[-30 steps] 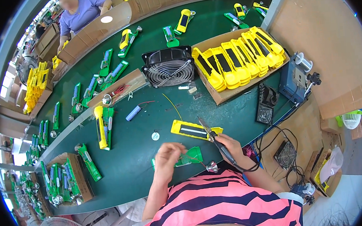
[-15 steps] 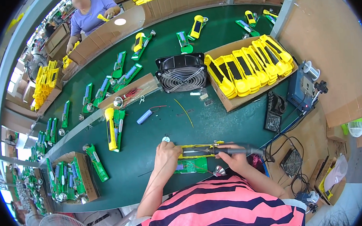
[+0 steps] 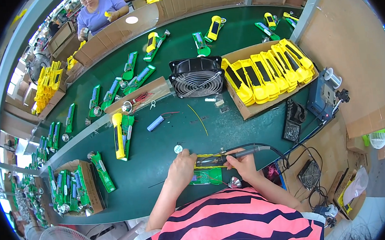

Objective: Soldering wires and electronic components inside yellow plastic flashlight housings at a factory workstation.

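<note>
A cardboard barrier (image 3: 193,2) edges the green tabletop (image 3: 147,172) beyond the hands (image 3: 181,170).

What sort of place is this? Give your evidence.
Probably a small-electronics assembly workshop: a soldering iron in the right hand, a carton of yellow casings, and green parts along the bench.

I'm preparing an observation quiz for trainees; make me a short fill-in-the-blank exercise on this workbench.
1. The right hand holds a soldering iron, while the left hand holds a casing coloured ______.
2. The black fan stands just to the ______ of the open cardboard box beside it.
3. The small carton at the picture's lower left holds parts coloured mainly ______.
Missing words: yellow; left; green.
</note>
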`<state>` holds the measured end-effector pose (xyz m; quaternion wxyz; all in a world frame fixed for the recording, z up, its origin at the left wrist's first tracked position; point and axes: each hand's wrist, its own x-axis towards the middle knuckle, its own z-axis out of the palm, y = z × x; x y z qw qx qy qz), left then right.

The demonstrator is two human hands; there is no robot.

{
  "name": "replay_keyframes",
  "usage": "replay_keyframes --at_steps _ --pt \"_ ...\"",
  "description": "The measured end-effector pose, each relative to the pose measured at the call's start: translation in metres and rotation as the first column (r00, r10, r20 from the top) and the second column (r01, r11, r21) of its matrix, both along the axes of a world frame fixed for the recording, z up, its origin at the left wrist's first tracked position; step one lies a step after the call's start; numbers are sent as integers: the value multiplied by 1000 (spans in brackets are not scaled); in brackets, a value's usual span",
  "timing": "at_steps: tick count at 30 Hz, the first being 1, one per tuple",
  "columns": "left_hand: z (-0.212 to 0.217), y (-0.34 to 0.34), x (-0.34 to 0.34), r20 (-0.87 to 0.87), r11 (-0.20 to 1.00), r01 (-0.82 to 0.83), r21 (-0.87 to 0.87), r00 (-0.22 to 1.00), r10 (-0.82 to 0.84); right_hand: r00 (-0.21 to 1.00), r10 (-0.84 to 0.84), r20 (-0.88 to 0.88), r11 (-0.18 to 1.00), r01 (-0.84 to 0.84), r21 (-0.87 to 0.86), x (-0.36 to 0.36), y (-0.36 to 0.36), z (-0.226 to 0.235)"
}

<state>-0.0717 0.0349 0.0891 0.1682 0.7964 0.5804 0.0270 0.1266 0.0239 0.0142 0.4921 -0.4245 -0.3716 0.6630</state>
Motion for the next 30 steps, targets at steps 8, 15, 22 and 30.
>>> replay_keyframes --at_steps 8,15,22,30 --pt "-2 -3 2 -39 1000 -14 17 999 14 1000 1 23 1000 -2 16 -2 -2 3" --pt "-6 -2 3 -82 999 -23 38 996 26 998 -11 -56 999 14 50 9 -7 9" --pt "-2 -3 4 -107 995 -43 89 993 52 777 -194 598 808 -220 547 37 -14 37" --pt "-6 -3 1 -73 993 -44 111 996 52 705 -264 659 747 -283 602 44 -13 17"
